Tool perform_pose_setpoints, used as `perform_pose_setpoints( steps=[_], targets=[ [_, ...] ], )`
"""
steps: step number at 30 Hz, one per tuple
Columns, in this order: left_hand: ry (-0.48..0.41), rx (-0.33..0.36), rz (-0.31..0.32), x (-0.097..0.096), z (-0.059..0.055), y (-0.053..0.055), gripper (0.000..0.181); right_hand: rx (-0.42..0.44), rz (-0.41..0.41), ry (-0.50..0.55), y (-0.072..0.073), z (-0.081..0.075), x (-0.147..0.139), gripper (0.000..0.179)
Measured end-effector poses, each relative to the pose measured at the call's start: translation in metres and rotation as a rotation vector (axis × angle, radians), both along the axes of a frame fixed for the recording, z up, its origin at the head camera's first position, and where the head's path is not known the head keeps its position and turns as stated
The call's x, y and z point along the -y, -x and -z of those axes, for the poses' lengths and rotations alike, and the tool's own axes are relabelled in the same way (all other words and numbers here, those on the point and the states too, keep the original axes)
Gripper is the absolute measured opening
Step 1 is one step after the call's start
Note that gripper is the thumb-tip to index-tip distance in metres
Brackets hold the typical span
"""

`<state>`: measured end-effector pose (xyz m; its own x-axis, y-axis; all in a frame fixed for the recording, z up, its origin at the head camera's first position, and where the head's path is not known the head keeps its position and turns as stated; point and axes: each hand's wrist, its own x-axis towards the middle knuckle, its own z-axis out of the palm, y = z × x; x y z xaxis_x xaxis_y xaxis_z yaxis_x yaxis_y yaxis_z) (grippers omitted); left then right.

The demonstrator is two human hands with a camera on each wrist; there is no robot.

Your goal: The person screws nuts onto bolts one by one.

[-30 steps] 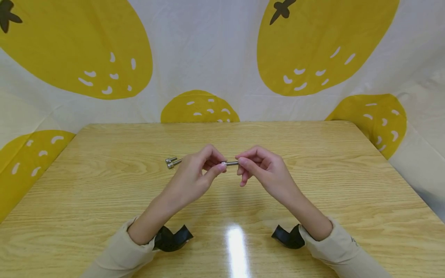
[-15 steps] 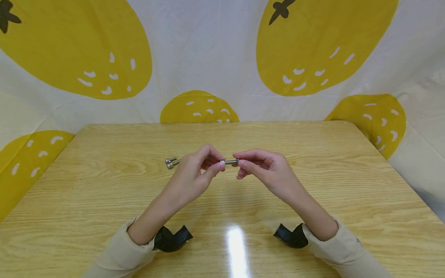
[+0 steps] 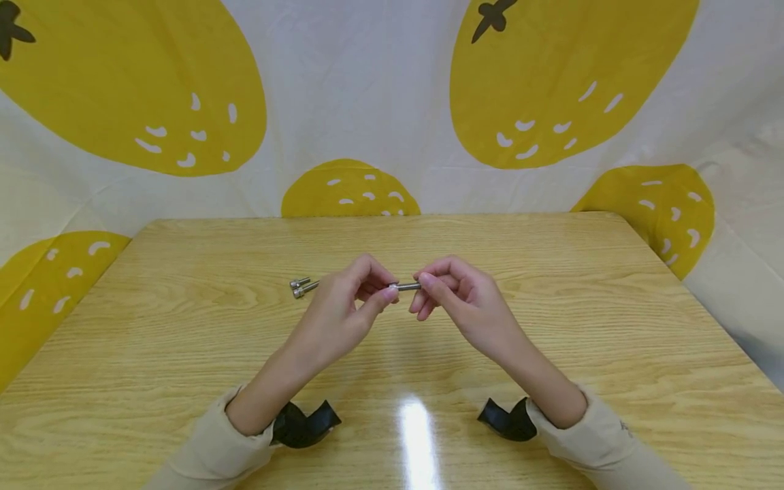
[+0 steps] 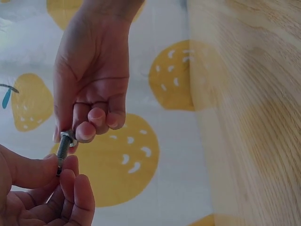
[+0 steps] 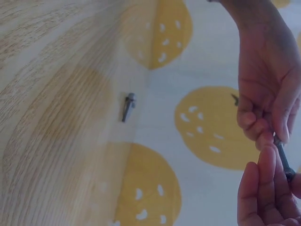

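Over the middle of the table, a metal bolt (image 3: pixel 408 286) lies level between both hands. My left hand (image 3: pixel 343 299) pinches its left end between thumb and forefinger, and those fingertips mostly cover that end. At the other end, my right hand (image 3: pixel 471 299) pinches a silver nut (image 4: pixel 69 137) with thumb and forefinger; its other fingers curl loosely below. Bare thread shows between the hands in the left wrist view. Behind my left hand, two more bolts (image 3: pixel 299 290) with knurled heads lie side by side on the table, their shafts partly hidden in the head view.
The wooden table (image 3: pixel 551 327) extends around both forearms. A white cloth (image 3: pixel 361 88) with yellow fruit prints hangs along its back and sides. Black wrist mounts (image 3: pixel 305 423) project inward from the beige cuffs.
My right fingers rolled around the bolt's right end, stretching out half a second ago and now drawn back in. The right forearm shifted slightly outward and returned. My left hand stayed in place.
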<state>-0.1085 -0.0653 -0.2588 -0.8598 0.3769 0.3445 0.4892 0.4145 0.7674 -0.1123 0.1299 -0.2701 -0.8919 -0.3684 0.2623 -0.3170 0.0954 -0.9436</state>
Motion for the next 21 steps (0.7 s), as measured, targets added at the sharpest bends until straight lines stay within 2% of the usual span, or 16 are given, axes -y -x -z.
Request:
perform_pose_setpoints(
  steps=[6, 15, 21],
  targets=[
    [0.017, -0.011, 0.002, -0.0015, -0.0005, -0.0016, 0.008, 0.042, 0.009, -0.010, -0.0004, -0.0009, 0.0011, 0.023],
    [0.001, -0.013, 0.000, -0.0001, -0.0008, -0.0001, 0.007, 0.168, -0.017, 0.049, 0.0018, -0.0032, -0.0030, 0.028],
    [-0.004, -0.011, 0.003, 0.0010, -0.0014, -0.0007, 0.008, 0.202, -0.022, 0.075, 0.0028, -0.0036, -0.0048, 0.029]
  ],
)
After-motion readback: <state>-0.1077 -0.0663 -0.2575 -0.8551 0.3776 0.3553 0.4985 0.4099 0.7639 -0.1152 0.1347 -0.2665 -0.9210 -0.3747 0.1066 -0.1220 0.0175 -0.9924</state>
